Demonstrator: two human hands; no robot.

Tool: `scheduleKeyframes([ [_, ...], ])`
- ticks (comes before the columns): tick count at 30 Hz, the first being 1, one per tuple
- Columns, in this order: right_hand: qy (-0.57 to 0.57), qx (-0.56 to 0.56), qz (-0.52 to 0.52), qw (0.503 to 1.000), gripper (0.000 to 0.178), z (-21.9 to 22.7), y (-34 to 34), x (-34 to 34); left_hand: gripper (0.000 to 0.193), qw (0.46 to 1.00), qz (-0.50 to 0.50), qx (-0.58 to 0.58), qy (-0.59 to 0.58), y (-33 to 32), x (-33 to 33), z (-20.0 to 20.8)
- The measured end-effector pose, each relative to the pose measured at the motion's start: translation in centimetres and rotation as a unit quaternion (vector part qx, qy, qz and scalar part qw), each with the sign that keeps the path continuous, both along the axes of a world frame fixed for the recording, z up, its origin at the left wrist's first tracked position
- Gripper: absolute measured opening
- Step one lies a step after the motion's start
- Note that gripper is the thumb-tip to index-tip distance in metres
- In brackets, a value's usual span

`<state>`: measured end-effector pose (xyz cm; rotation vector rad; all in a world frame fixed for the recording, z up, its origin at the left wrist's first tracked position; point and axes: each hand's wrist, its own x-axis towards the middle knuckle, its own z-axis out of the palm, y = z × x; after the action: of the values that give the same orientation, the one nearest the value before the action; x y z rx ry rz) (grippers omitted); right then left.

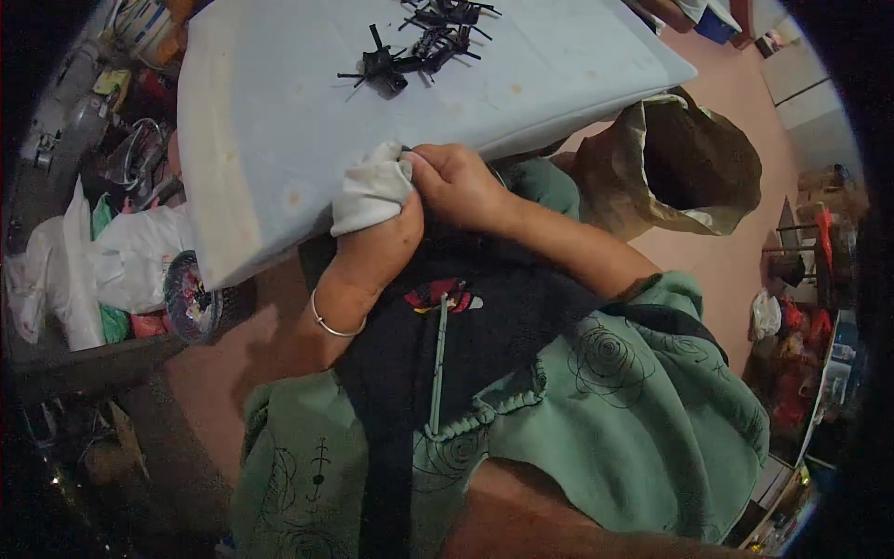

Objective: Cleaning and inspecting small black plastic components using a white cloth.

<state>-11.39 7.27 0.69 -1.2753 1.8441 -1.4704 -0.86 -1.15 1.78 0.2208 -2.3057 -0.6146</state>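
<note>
My left hand (399, 233) is closed inside a bunched white cloth (371, 197), which covers most of its fingers. Right against it, my right hand (463, 189) is closed, thumb and forefinger pinched at the cloth's upper right edge. A tiny dark bit (406, 152) shows between the two hands, too small to name. Both hands are over the near edge of a table with a pale cover (279, 112). Farther back on it lie several black plastic pieces with thin prongs, the nearest piece (382, 73) apart from my hands.
An open brown sack (615, 168) stands right of the table. Left of it are white plastic bags (140, 256), a round dark patterned container (194, 284) and a cluttered shelf. More shelving with bags (792, 363) lines the right side. My green garment (643, 401) spreads below.
</note>
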Motion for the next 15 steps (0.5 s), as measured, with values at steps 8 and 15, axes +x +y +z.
scheduleKeyframes([
  [8, -0.016, -0.003, 0.064, 0.998, 0.022, 2.4, 1.1, -2.0, 0.017, 0.936, -0.044, 0.349, 0.003, -1.0, 0.0, 1.5],
  [15, 0.139, -0.060, 0.092, 0.984, 0.021, 1.5, 1.9, -3.0, 0.023, 0.864, -0.052, 0.500, 0.018, -1.0, 0.3, 1.3],
])
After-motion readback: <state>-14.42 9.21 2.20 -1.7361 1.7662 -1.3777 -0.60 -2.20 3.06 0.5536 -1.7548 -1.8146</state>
